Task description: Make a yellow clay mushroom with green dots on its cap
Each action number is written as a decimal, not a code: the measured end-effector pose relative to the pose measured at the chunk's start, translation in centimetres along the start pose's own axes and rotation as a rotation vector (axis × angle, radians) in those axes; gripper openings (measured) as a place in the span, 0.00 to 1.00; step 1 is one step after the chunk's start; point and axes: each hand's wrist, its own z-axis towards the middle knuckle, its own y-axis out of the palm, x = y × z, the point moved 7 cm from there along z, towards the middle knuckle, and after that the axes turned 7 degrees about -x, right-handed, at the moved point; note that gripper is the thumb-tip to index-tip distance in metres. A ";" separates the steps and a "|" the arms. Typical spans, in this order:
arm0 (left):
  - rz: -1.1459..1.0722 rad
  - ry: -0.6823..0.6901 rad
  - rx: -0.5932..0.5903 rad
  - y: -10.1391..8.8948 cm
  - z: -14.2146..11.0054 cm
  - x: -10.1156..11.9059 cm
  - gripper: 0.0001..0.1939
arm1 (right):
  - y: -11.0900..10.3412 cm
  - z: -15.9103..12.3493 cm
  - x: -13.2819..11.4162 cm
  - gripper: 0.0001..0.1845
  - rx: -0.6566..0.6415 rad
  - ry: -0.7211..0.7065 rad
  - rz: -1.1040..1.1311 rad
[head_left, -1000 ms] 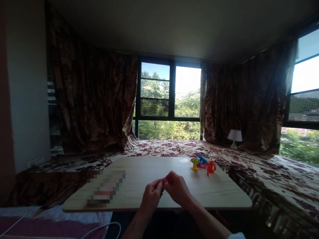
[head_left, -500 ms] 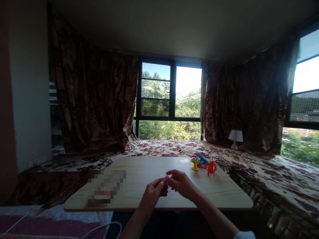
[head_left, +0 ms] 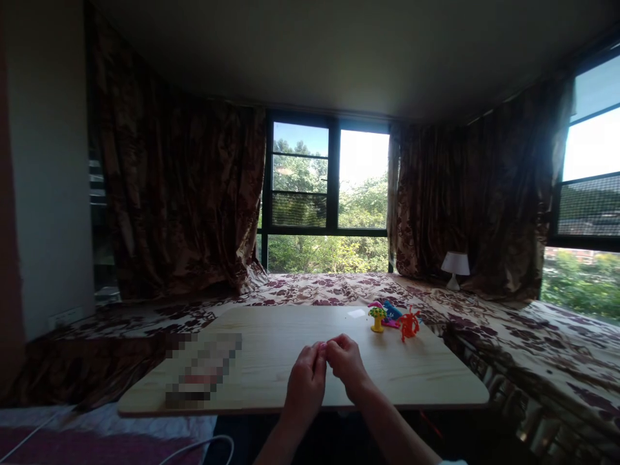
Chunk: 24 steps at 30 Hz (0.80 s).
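Note:
My left hand (head_left: 306,382) and my right hand (head_left: 346,360) meet above the near middle of a light wooden table (head_left: 271,336). Both have their fingertips pinched together on a small pink piece (head_left: 320,347), most of it hidden by the fingers. Farther back on the right of the table lies a cluster of bright toys: a yellow mushroom-like figure (head_left: 377,318), an orange spiky one (head_left: 409,323) and blue and pink bits (head_left: 390,311).
A blurred-out flat item (head_left: 201,369) lies on the table's left. Patterned bedding (head_left: 508,329) surrounds the table. A small white lamp (head_left: 454,268) stands by the curtains at the right. A white cable (head_left: 194,445) runs at the bottom left. Windows are behind.
My hands stayed joined over the table. The right hand spread its fingers briefly, then closed back on the pink piece; the left hand turned its back more towards me.

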 end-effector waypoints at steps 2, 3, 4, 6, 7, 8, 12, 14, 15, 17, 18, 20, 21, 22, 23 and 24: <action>0.019 -0.011 -0.084 0.1 0.0 -0.3 0.12 | 0.0 -0.2 0.3 0.08 -0.064 0.033 0.038; 0.009 -0.034 -0.130 0.1 0.0 -0.6 0.13 | 0.0 -0.5 0.2 0.09 -0.122 0.041 0.043; -0.016 -0.071 -0.174 0.1 0.1 -1.1 0.14 | 0.0 -0.8 -0.1 0.10 -0.187 0.033 0.035; -0.103 -0.168 -0.244 0.1 0.2 -2.0 0.17 | -0.3 -1.5 -1.5 0.12 -0.286 -0.052 -0.053; -0.155 -0.212 -0.269 0.1 0.2 -2.4 0.18 | -0.6 -2.0 -2.6 0.13 -0.309 -0.130 -0.131; -0.204 -0.241 -0.288 0.2 0.2 -2.5 0.18 | -0.7 -2.4 -3.6 0.12 -0.316 -0.217 -0.218; -0.295 -0.201 -0.323 0.4 0.8 -1.5 0.16 | -0.8 -3.6 -6.6 0.07 -0.233 -0.442 -0.512; -0.288 -0.197 -0.266 0.4 1.1 -1.5 0.16 | -0.7 -3.4 -6.9 0.03 -0.125 -0.453 -0.614; -0.286 -0.216 -0.227 0.3 1.2 -1.7 0.16 | -0.7 -3.2 -6.8 0.02 -0.069 -0.442 -0.655; -0.290 -0.269 -0.177 0.5 1.3 -2.5 0.18 | -0.7 -2.7 -6.2 0.00 0.011 -0.390 -0.713; -0.295 -0.294 -0.181 0.7 1.3 -2.9 0.19 | -0.7 -2.5 -5.7 0.01 0.031 -0.358 -0.731; -0.293 -0.330 -0.241 1.1 1.2 -3.4 0.19 | -0.7 -2.1 -5.0 0.02 0.033 -0.315 -0.746; -0.282 -0.339 -0.266 1.2 1.2 -3.5 0.20 | -0.6 -2.1 -4.8 0.02 0.019 -0.316 -0.746; -0.268 -0.349 -0.281 1.1 1.1 -3.6 0.20 | -0.5 -2.1 -4.8 0.02 -0.003 -0.333 -0.743; -0.255 -0.362 -0.286 0.9 1.1 -3.8 0.20 | -0.4 -2.2 -4.8 0.03 -0.033 -0.359 -0.736; -0.246 -0.381 -0.281 0.7 1.0 -4.0 0.20 | -0.4 -2.3 -5.0 0.04 -0.064 -0.386 -0.726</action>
